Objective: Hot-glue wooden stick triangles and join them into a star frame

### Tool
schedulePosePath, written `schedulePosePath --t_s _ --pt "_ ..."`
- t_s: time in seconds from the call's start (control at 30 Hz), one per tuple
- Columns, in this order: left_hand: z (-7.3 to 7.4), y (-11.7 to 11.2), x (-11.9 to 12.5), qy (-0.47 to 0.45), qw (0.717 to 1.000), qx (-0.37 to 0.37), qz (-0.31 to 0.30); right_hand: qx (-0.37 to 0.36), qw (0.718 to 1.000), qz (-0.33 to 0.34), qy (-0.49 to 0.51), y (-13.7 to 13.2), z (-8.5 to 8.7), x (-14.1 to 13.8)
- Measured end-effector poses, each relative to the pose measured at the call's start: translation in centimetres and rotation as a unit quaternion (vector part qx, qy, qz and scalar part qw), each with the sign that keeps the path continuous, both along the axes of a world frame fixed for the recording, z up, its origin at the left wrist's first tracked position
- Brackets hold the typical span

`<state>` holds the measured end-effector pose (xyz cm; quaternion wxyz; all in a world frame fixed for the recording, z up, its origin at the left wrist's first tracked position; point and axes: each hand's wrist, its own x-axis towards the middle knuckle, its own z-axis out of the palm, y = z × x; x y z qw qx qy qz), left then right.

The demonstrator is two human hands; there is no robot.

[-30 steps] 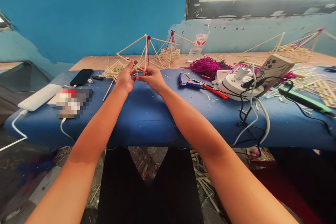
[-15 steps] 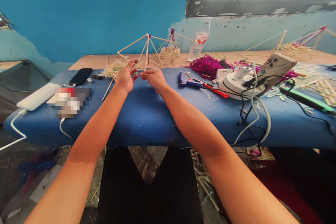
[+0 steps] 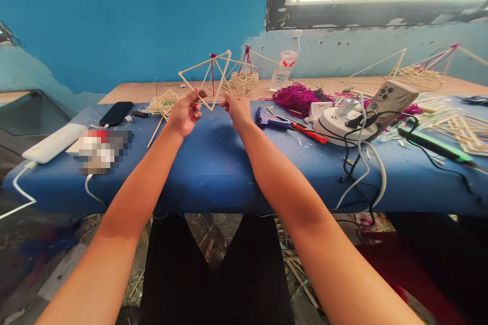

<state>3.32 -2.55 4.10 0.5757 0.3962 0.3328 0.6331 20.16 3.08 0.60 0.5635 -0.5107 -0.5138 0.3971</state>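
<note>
Blue padded table (image 3: 213, 162) runs beneath a teal wall. A black phone (image 3: 116, 112) lies left; next, the left hand (image 3: 185, 113) pinches the stick frame (image 3: 208, 78), held tilted just above the table. The right hand (image 3: 237, 109) grips the frame's other side, and a glue gun (image 3: 272, 119) lies beyond.

1. Both your bare arms stretch forward, nearly straight, and converge toward the middle.
2. Your left grip (image 3: 185, 113) is raised with the palm turned inward. The thumb presses against the curled forefinger in a pinch.
3. Your right grip (image 3: 238, 108) is level with it, back of the hand toward you, fingertips drawn together and pointing up.
4. The two grips are near each other, not touching.
</note>
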Motion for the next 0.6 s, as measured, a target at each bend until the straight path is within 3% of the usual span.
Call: schedulePosePath --t_s 0.13,0.27,0.5,0.6 --pt "-0.2 -0.4 0.3 0.021 0.997 0.01 -0.077 0.087 0.989 0.106 0.053 -0.4 0.8 -0.6" --pt "-0.2 -0.7 0.6 0.042 0.992 0.02 -0.114 0.121 0.972 0.182 0.091 -0.6 0.9 -1.0" --pt "-0.3 -1.2 0.7 0.06 0.986 -0.003 -0.153 0.042 0.944 0.297 0.141 -1.7 1.4 -0.2" --pt "-0.4 -1.3 0.7 0.067 0.982 -0.003 -0.174 0.044 0.922 0.355 0.147 -2.5 1.8 0.0"
